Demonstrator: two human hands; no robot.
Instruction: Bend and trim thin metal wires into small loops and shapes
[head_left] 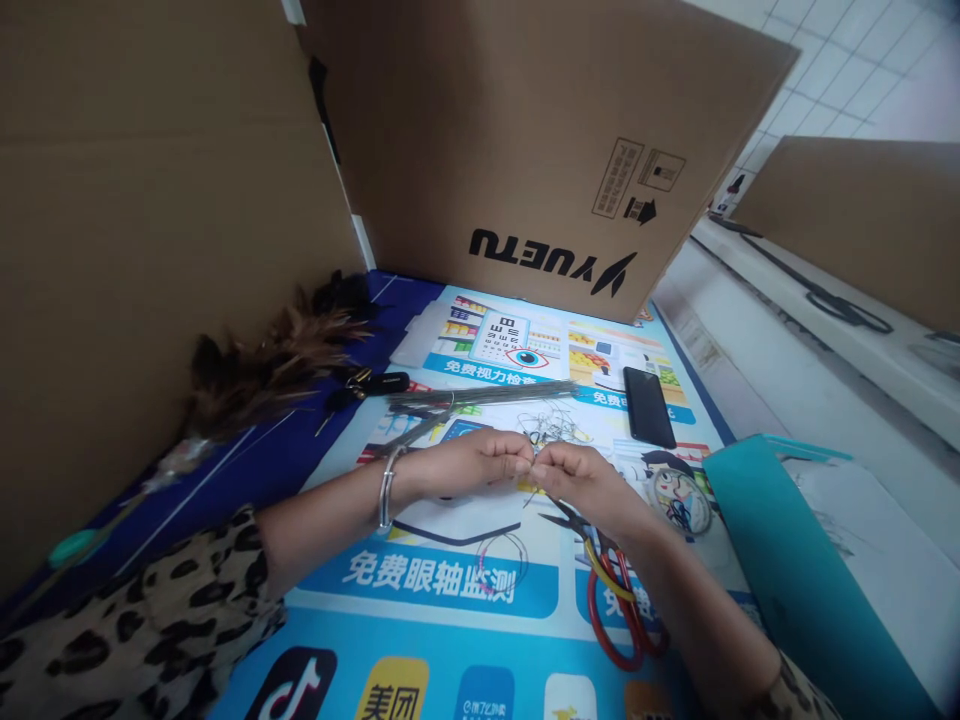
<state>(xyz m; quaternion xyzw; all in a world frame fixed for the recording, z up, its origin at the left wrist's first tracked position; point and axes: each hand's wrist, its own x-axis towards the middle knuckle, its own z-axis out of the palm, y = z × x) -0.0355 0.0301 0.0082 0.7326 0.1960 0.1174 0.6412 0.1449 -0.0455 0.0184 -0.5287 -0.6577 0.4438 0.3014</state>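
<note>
My left hand (480, 462) and my right hand (574, 476) meet fingertip to fingertip above the printed table mat (450, 590). Both are closed in a pinch on a thin piece of wire (534, 468), too fine to see clearly. A silver bangle (387, 488) circles my left wrist. Beneath my right wrist lie pliers (577, 528) and red-handled scissors (619, 610). Just beyond my fingers sits a tangle of small wire pieces (551, 428), and a bundle of long straight wires (480, 398) lies behind it.
A black phone (649, 406) lies on the mat to the right. A feather duster (262, 375) and a black key fob (382, 383) rest at the left. Cardboard walls (525, 150) enclose the back and left. A teal folder (795, 570) leans at the right.
</note>
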